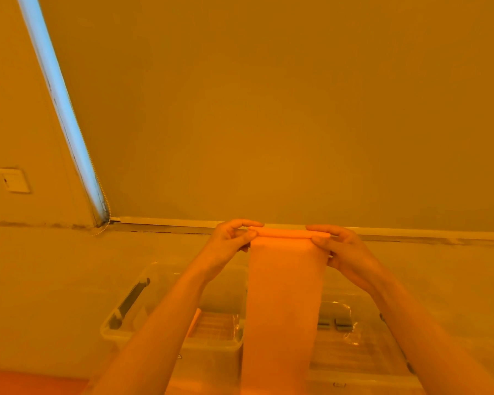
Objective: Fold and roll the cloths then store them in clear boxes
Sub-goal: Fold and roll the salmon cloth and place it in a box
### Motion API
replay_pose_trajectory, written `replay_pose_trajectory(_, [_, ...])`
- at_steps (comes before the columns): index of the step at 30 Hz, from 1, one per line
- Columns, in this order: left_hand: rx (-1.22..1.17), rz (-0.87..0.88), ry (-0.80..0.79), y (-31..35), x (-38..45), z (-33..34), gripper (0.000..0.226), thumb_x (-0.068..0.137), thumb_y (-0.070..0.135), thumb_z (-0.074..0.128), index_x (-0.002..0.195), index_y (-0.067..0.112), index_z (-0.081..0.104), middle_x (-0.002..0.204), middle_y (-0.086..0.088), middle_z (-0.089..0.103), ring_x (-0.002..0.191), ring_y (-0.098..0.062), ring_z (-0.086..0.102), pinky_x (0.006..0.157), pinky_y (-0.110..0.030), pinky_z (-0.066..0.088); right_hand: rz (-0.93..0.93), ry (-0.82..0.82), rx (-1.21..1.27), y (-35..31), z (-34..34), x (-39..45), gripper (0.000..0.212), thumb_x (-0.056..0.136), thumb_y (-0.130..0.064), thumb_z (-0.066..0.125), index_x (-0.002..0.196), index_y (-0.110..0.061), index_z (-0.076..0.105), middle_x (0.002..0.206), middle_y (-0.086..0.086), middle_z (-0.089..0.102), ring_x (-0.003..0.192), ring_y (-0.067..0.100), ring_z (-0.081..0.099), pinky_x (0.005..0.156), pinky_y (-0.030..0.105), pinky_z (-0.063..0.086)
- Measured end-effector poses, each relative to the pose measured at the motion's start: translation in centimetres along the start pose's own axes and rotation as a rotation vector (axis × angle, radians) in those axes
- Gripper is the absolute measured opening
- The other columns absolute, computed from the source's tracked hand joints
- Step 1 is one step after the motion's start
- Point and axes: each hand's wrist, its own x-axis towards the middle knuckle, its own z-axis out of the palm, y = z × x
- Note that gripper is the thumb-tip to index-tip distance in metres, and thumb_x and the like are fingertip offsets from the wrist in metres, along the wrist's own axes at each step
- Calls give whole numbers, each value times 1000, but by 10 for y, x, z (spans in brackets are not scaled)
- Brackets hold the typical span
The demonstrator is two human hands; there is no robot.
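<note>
At the 6 o'clock edge of the view, the long folded strip of orange cloth [283, 309] hangs straight down and goes out of the picture. Behind it, at about 7 o'clock and 5 o'clock, stand two clear plastic storage boxes: the left clear box [117, 329] with a dark handle, and the right clear box [382, 352], where two small grey blocks lie inside. Some wrapped packets seem to lie in both, but I cannot tell what they are.

Near the centre, slightly below, the left hand [228, 238] pinches the left end of the cloth's top edge, and the right hand [340, 246] pinches the right end; on both, fingers and thumb are closed on the fabric. A thin roll already sits along this top edge.

I judge the step in hand is rolling the strip from the top. To do it well, both hands should turn together at the same speed, so the roll stays level and the side edges stay in line. The hanging weight keeps the strip tight, which helps; a loose first turn would probably make a fat, uneven roll.

Farther, at 12 o'clock, is the plain wall [268, 109], with a pale blue window strip [57, 95] at 10 o'clock.
</note>
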Motion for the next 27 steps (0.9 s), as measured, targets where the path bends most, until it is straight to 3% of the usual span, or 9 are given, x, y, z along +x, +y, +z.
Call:
replay_pose_trajectory(2, [-66, 1, 13, 1, 0, 0, 23, 88, 3, 59, 98, 22, 69, 80, -1, 68, 78, -17, 61, 71, -28, 51, 12, 0, 35, 0, 1, 1, 24, 87, -5, 58, 109, -9, 66, 94, 6, 66, 83, 17, 59, 72, 32, 49])
replay_pose_trajectory(5, [-158, -32, 30, 4, 1, 2, 23, 88, -3, 54, 95, 14, 68, 84, -3, 66, 80, -15, 60, 67, -23, 51, -1, 9, 36, 2, 2, 3, 19, 89, -16, 56, 101, -11, 69, 96, 6, 68, 85, 16, 61, 72, 32, 50])
replay_pose_trajectory(9, [-71, -10, 65, 3, 2, 3, 12, 87, 8, 61, 92, 16, 68, 90, 1, 71, 78, -7, 64, 65, -21, 51, -39, 13, -14, 6, 2, 6, 23, 83, -10, 63, 105, -16, 68, 96, 7, 70, 85, 16, 64, 73, 31, 52])
replay_pose_trajectory(12, [-7, -22, 59, -1, 2, 0, 20, 87, 11, 63, 105, 18, 66, 90, -5, 71, 81, -13, 67, 71, -23, 54, -30, 14, -33, 7, 1, 8, 29, 83, -5, 64, 111, -7, 65, 95, 8, 70, 84, 16, 65, 73, 28, 52])
replay_pose_trajectory(16, [39, -46, 76, -4, 2, 0, 11, 89, 11, 60, 98, 9, 66, 84, -5, 67, 77, -14, 63, 68, -22, 52, -26, -5, -87, 9, 0, 7, 12, 85, -8, 62, 96, -5, 67, 80, 6, 67, 73, 14, 61, 61, 23, 51])
replay_pose_trajectory(19, [39, -56, 45, -6, 2, 1, 7, 92, 14, 57, 91, 14, 64, 78, -4, 64, 71, -15, 61, 63, -25, 51, -10, -46, -184, 9, 0, 5, 6, 88, -16, 61, 92, -13, 64, 76, 5, 63, 64, 13, 60, 55, 25, 50])
replay_pose_trajectory(23, [-42, -43, 36, -7, 1, 2, 14, 89, 10, 60, 94, 21, 67, 86, -5, 68, 78, -16, 65, 69, -26, 53, -51, -55, -168, 9, -1, 2, 11, 87, -11, 61, 98, -13, 64, 86, 4, 65, 75, 13, 63, 60, 24, 51])
replay_pose_trajectory(27, [-141, -25, 52, -5, 2, 4, 22, 87, -1, 58, 96, 16, 68, 85, -1, 69, 78, -12, 64, 69, -20, 53, -24, -62, -49, 9, -2, 3, 21, 81, -4, 64, 100, -14, 66, 93, 5, 66, 84, 16, 63, 68, 30, 53])
